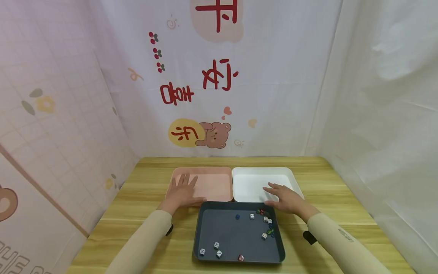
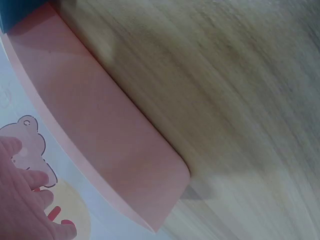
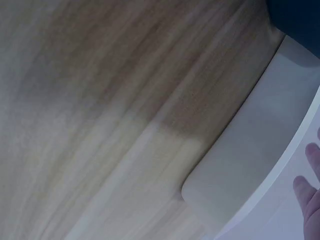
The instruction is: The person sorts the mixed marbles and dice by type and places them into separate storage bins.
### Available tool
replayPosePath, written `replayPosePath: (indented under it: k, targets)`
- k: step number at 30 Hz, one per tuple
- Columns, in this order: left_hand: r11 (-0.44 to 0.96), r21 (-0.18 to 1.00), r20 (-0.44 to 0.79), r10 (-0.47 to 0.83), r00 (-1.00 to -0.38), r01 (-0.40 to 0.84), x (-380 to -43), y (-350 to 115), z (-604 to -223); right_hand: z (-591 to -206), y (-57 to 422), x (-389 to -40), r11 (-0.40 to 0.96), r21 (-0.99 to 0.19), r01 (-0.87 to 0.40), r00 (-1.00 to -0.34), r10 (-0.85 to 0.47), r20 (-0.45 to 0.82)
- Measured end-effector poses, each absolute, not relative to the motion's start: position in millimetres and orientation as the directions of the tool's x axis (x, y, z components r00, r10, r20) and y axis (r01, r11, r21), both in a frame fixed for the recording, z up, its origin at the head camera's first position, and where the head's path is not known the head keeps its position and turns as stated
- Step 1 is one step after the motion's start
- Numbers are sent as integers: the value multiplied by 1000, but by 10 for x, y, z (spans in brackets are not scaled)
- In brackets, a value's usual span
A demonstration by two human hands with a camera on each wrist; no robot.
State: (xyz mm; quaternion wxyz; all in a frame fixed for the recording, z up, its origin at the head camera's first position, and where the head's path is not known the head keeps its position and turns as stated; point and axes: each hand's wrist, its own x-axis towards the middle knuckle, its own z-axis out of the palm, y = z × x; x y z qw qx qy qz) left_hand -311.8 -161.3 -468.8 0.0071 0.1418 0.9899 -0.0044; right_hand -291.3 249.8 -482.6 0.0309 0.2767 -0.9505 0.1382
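Observation:
My left hand (image 1: 183, 193) is over the near left part of a pink tray (image 1: 215, 184), fingers spread and nothing held. Over the near right part of a white tray (image 1: 254, 184) is my right hand (image 1: 284, 198), its fingers extended and holding nothing. A dark grey tray (image 1: 236, 234) lies in front of both. It holds several white dice (image 1: 216, 245), a blue die (image 1: 237, 217), red dice (image 1: 241, 258) and a few green pieces along its right side. Both wrist views show fingers beyond the outer wall of the pink tray (image 2: 100, 120) and white tray (image 3: 250, 145).
The trays stand on a wood-grain table (image 1: 143, 213). Behind it hangs a white printed cloth (image 1: 280, 95) with a bear and red characters. Cloth walls also close off the left (image 1: 51, 114) and right (image 1: 386, 133) sides.

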Motion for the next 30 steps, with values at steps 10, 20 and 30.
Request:
replayPosePath:
  k: [10, 20, 30]
  targets:
    - [949, 16, -43, 316, -948, 316, -3094, -1554, -4670, -4886, 2615, -2838, 772, -253, -583, -812, -567, 138]
    - [920, 48, -23, 391, -920, 390, -3024, -1511, -4690, -4926, 2667, -2732, 701, -190, -688, -725, -647, 236]
    - [873, 92, 16, 480, -877, 480, -2903, -1521, -4629, -4971, 2733, -2663, 672, -140, -727, -680, -678, 277]
